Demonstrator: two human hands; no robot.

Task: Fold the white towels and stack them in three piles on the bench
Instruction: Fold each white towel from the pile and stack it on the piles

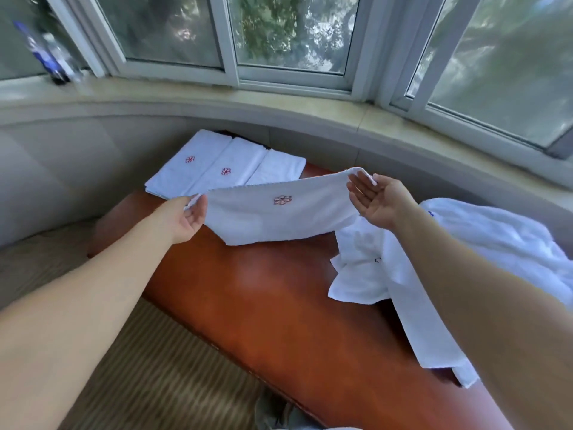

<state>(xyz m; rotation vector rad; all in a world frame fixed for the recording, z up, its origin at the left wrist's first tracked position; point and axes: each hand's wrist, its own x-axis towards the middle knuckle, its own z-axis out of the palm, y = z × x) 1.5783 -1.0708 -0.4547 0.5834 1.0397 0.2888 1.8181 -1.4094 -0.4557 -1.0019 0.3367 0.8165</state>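
Between the two hands, a folded white towel [279, 209] with a red emblem hangs stretched above the brown bench [279, 299]. Left hand [189, 217] pinches the towel's left end, palm up; right hand [376, 198] holds the right end at the fingertips, palm up, with the fingers nearly straight. Beyond the left grip, three folded towel piles [223, 167] lie side by side and touching at the bench's far end, near the wall under the windowsill [217, 94]. Below the right grip, a heap of unfolded towels [387, 268] spreads over the bench's right side, one length draping toward the near edge. Under the held towel and nearer than it, the bench surface is bare. Striped carpet [155, 367] borders the bench's left edge.
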